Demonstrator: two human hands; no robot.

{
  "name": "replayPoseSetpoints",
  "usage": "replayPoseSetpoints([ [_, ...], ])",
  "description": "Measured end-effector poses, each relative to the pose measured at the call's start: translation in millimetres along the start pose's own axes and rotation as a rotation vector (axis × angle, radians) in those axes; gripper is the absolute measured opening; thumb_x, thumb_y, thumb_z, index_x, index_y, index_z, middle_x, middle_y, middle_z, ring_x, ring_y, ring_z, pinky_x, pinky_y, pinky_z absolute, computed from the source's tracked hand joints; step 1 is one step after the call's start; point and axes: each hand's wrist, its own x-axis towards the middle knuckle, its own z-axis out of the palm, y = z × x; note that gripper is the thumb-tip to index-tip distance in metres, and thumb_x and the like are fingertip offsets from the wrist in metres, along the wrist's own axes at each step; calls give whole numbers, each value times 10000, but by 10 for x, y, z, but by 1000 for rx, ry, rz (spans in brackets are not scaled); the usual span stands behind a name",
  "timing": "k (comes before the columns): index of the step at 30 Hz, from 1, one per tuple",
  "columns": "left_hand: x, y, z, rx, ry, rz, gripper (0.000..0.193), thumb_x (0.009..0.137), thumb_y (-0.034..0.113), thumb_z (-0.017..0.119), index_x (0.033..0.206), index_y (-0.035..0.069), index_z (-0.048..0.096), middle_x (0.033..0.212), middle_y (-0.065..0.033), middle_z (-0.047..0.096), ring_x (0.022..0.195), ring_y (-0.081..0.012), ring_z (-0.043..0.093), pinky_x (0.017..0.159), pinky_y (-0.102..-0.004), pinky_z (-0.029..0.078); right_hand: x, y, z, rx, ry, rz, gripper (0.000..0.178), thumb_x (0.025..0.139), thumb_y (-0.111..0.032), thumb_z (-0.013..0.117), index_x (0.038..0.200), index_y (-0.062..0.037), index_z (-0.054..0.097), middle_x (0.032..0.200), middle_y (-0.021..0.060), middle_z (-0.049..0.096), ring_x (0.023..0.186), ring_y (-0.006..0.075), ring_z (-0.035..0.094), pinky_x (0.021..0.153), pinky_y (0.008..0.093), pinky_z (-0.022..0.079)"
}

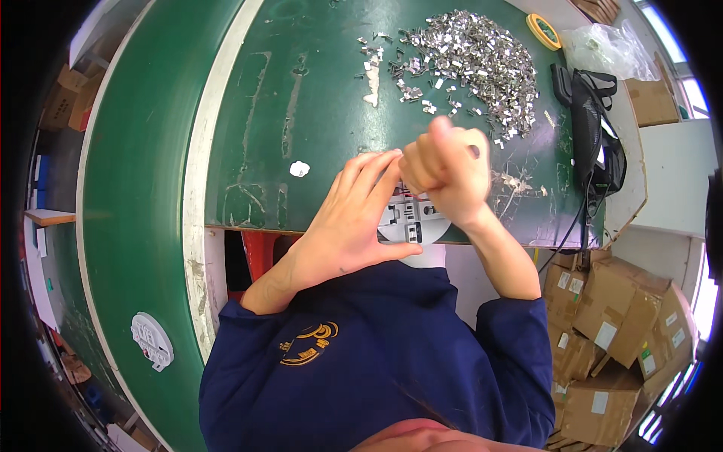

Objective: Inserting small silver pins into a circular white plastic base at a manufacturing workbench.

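A round white plastic part (431,230) with raised slots and small metal pieces sits at the table's near edge, close to my body. My left hand (335,226) curves around its left side, with the thumb along the near rim and the fingers at the far side. Above the part's far right side, my right hand (449,169) is closed in a fist, thumb uppermost and slightly blurred. Whatever its fingers may hold is hidden. Beyond my hands lies a large heap of small shiny metal clips (482,64) on the green table (324,98).
On the green belt (143,226) at left lies another round white part (153,343). A white scrap (299,169) is left of my hands. At right are a black mesh bag (599,143), a yellow tape roll (544,32), clear plastic (610,51) and stacked cardboard boxes (614,301).
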Motion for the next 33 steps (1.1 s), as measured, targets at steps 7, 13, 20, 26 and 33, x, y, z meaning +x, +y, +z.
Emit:
replayPoseSetpoints([
  [7, -18, 1, 21, -23, 21, -5, 1009, 653, 383, 873, 1431, -45, 395, 1435, -195, 425, 1335, -376, 387, 1109, -471, 343, -73, -2, -75, 12, 52, -101, 508, 1037, -198, 426, 554, -93, 309, 502, 4, 317, 431, 113, 253, 420, 307, 247],
  [13, -59, 28, 9, 43, 32, -2, 998, 683, 408, 842, 1434, -65, 387, 1439, -198, 422, 1332, -366, 391, 1115, -456, 347, 127, -278, -457, -673, 216, -93, 283, 939, -144, 600, 698, -8, 544, 612, 60, 509, 498, 135, 418, 478, 303, 347],
  [20, -53, 35, 14, 62, 43, 9, 984, 690, 417, 836, 1422, -75, 400, 1432, -202, 430, 1322, -367, 402, 1109, -453, 356, 226, 134, -797, -1407, 105, -63, 151, 845, -100, 713, 958, 0, 698, 799, 57, 662, 665, 109, 549, 602, 285, 429],
  [26, -60, 31, 6, 55, 46, 5, 986, 690, 423, 837, 1421, -75, 401, 1431, -201, 433, 1312, -369, 409, 1105, -455, 362, 221, -78, -635, -1200, 123, 81, 151, 854, -105, 713, 968, -6, 707, 785, 47, 661, 633, 82, 508, 590, 268, 423],
  [33, -47, 40, 8, 46, 29, 6, 1015, 671, 403, 857, 1430, -76, 385, 1436, -197, 431, 1312, -374, 409, 1102, -463, 362, 99, -165, -567, -1114, 155, 22, 135, 872, -83, 693, 986, -17, 722, 791, 58, 665, 633, 92, 522, 574, 265, 417],
])
